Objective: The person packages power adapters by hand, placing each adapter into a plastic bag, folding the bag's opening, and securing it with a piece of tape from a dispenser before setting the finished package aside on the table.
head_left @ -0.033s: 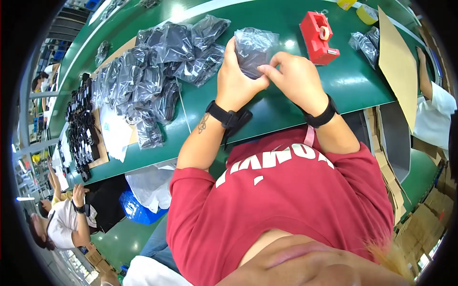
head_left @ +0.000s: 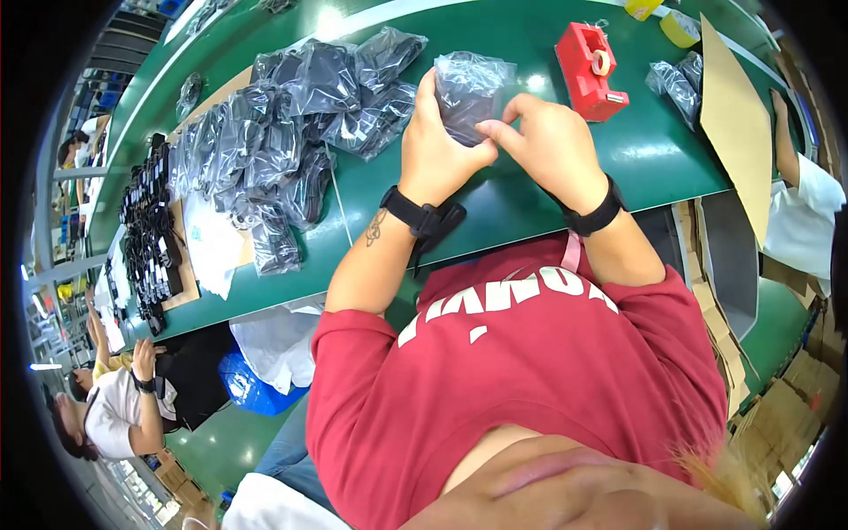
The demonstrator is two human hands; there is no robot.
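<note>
Both of my hands hold one clear plastic bag with a dark item inside [head_left: 474, 87] just above the green table [head_left: 530, 212]. My left hand [head_left: 437, 152] wraps around the bag's left side. My right hand [head_left: 549, 146] pinches its lower right edge with thumb and forefinger. Each wrist carries a black band. To the left lies a pile of several similar filled bags [head_left: 291, 115]. A red tape dispenser [head_left: 590, 71] stands just right of my hands.
Black parts [head_left: 146, 238] and white bags [head_left: 212, 240] lie at the table's left end. A cardboard sheet [head_left: 738, 132], more filled bags [head_left: 671, 79] and yellow tape rolls [head_left: 680, 26] sit at the right. One co-worker [head_left: 795, 203] is at the right, another [head_left: 115, 406] at lower left.
</note>
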